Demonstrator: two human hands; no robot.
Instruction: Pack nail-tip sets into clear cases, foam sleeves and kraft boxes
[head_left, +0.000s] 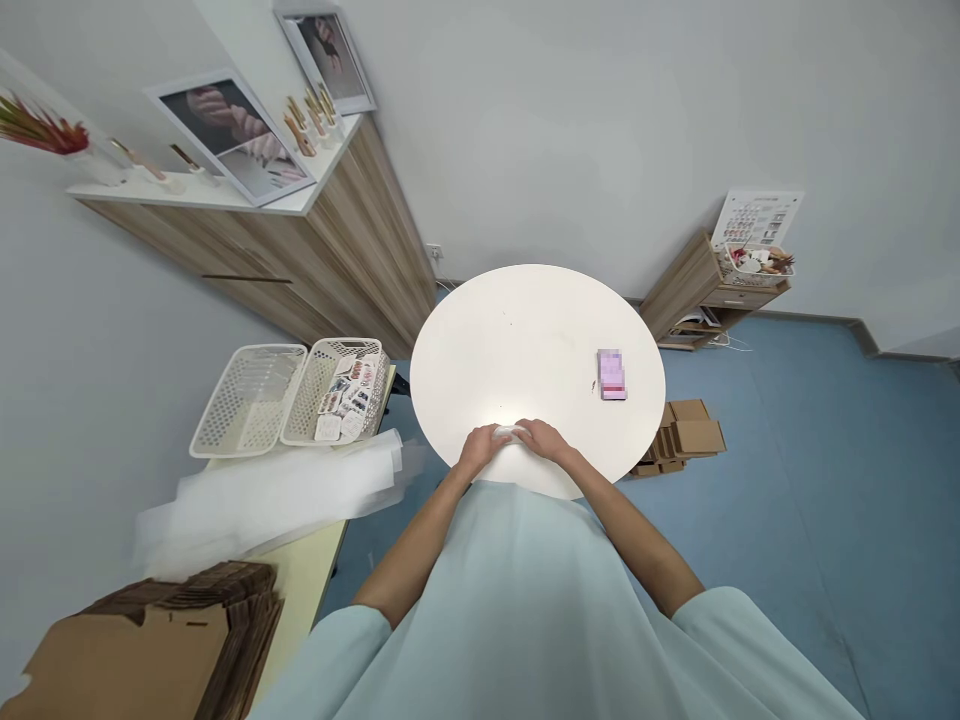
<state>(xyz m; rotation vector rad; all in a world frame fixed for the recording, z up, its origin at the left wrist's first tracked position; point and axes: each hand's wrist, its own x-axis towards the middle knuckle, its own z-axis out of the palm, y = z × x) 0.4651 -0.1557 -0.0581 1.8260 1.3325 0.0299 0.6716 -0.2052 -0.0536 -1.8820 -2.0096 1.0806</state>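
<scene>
Near the front edge of the round white table [525, 330], my left hand [482, 446] and my right hand [543, 438] come close together. Between them is a small white item [511, 432], pale and slightly shiny, its kind too small to make out. The fingers of both hands are closed on its two ends, the left hand at its left side and the right hand at its right side. To the right on the tabletop, apart from both hands, lies a pink and purple blurred rectangular thing [612, 375].
On a side table at left stand an open white basket [244, 400] and another basket [300, 400] holding small packs. Translucent sheets [292, 490] and folded cardboard [135, 660] lie nearer. Cardboard boxes [696, 432] sit right of the round table. A wooden cabinet [360, 230] stands behind left.
</scene>
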